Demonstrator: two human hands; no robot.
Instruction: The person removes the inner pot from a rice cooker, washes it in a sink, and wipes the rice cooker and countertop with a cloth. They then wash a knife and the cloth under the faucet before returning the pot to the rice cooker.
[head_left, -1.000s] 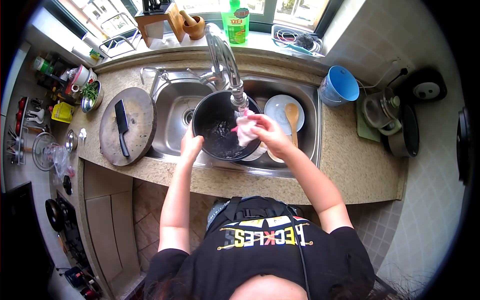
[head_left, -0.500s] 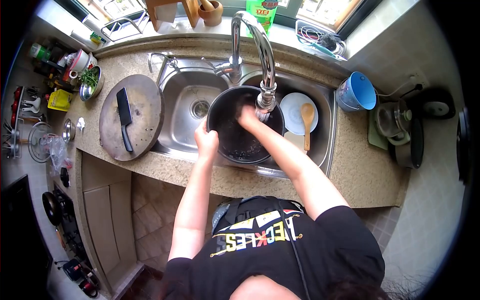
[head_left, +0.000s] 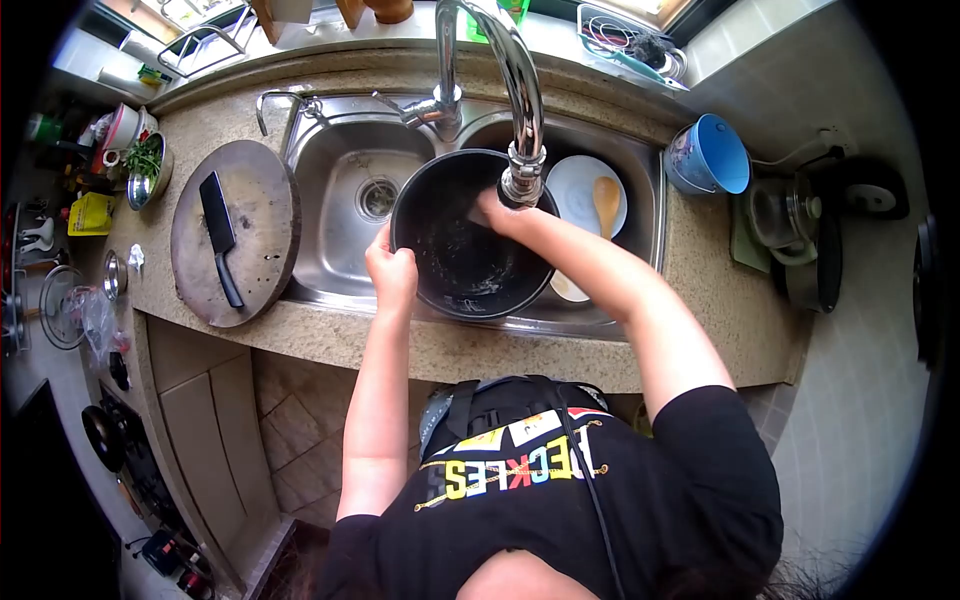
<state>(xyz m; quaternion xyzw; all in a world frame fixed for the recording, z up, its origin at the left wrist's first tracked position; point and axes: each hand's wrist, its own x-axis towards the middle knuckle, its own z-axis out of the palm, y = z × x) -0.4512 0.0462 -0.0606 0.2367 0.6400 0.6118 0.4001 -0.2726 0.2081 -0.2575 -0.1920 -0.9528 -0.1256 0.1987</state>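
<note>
A round black pot (head_left: 440, 270) rests over the right basin of the sink, with a little water and some bubbles in its bottom. My left hand (head_left: 391, 268) is closed on the pot's left rim, thumb on top. Inside the pot is my right hand (head_left: 492, 210), close to the inner wall below the faucet head (head_left: 522, 178). Motion blurs its fingers, and whether they hold anything is not clear. The faucet head hides part of that wrist. Right of the pot, a white plate (head_left: 572, 180) lies in the basin with a wooden spoon (head_left: 606, 203) on it.
To the left, a black cleaver (head_left: 218, 222) lies on a round chopping board (head_left: 262, 185). Behind it stands a metal bowl of greens (head_left: 147, 170). A blue bucket (head_left: 722, 155) sits on the counter right of the sink (head_left: 350, 150). Glass cookware (head_left: 780, 235) stands farther right.
My view has shifted, so most things sit higher and farther left. My right hand has moved within the pot, and its elbow is bent farther outward. My left hand keeps its grip.
</note>
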